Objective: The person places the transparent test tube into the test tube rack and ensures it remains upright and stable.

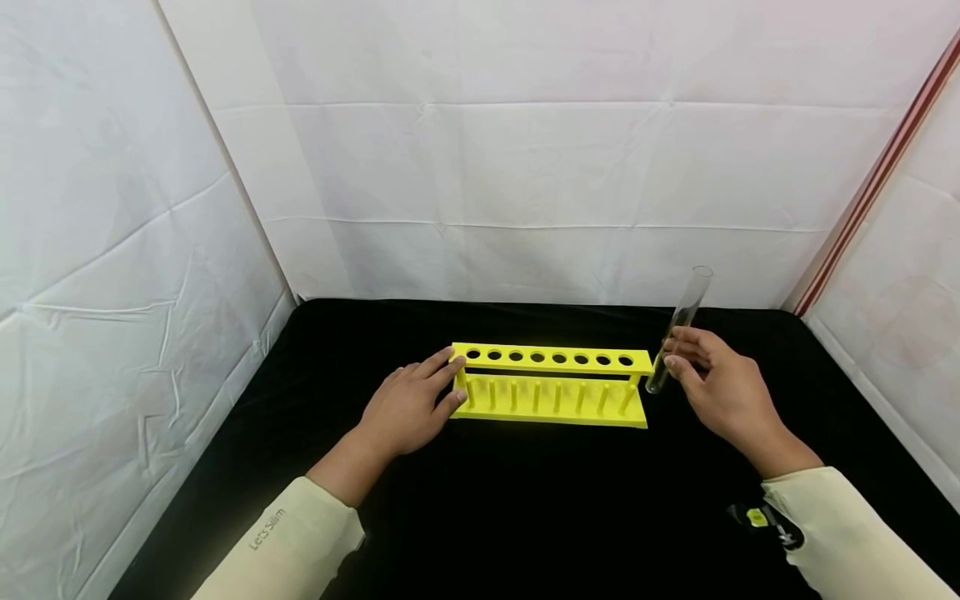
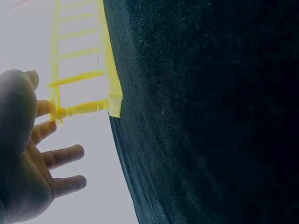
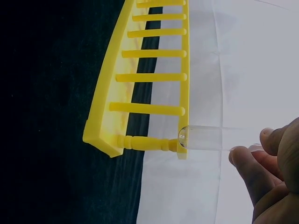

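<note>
A yellow test tube rack [image 1: 551, 358] stands on the black cloth, with a row of round holes in its top bar and upright pegs below. At its left end my left hand [image 1: 412, 408] touches the top bar with fingertips, the fingers fairly straight and spread in the left wrist view. My right hand [image 1: 723, 387] pinches a clear glass test tube [image 1: 690, 296] between thumb and fingers, beyond the rack's right end. The tube tilts, its open mouth up and to the right. Its rounded bottom [image 3: 183, 137] appears near the rack's end post in the right wrist view.
Black cloth [image 1: 525, 500] covers the table. White fabric walls [image 1: 480, 167] enclose it at the back and both sides. A small dark device with a yellow-green patch [image 1: 757, 517] sits at the right cuff.
</note>
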`<action>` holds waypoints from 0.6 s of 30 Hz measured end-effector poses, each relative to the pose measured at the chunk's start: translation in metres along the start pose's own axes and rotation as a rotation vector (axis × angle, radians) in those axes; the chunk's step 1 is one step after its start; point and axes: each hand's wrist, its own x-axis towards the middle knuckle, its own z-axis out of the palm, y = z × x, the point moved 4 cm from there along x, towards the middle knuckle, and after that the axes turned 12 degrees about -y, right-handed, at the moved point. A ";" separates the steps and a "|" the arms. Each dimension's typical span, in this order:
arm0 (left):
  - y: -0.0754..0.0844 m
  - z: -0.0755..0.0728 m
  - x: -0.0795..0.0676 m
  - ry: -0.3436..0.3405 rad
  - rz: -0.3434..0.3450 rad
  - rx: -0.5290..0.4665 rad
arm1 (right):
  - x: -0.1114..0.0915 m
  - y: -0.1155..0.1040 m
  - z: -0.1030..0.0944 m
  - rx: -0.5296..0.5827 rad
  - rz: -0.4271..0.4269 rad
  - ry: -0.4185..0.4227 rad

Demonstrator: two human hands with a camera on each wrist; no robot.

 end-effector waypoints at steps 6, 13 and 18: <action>0.000 0.001 0.000 0.008 0.002 0.003 | 0.002 -0.002 0.002 -0.004 -0.005 0.004; 0.000 0.001 0.001 0.008 0.006 0.008 | 0.003 -0.004 0.004 -0.001 0.001 0.001; 0.000 0.002 0.001 0.010 0.004 0.002 | 0.005 -0.007 0.006 0.003 0.001 -0.010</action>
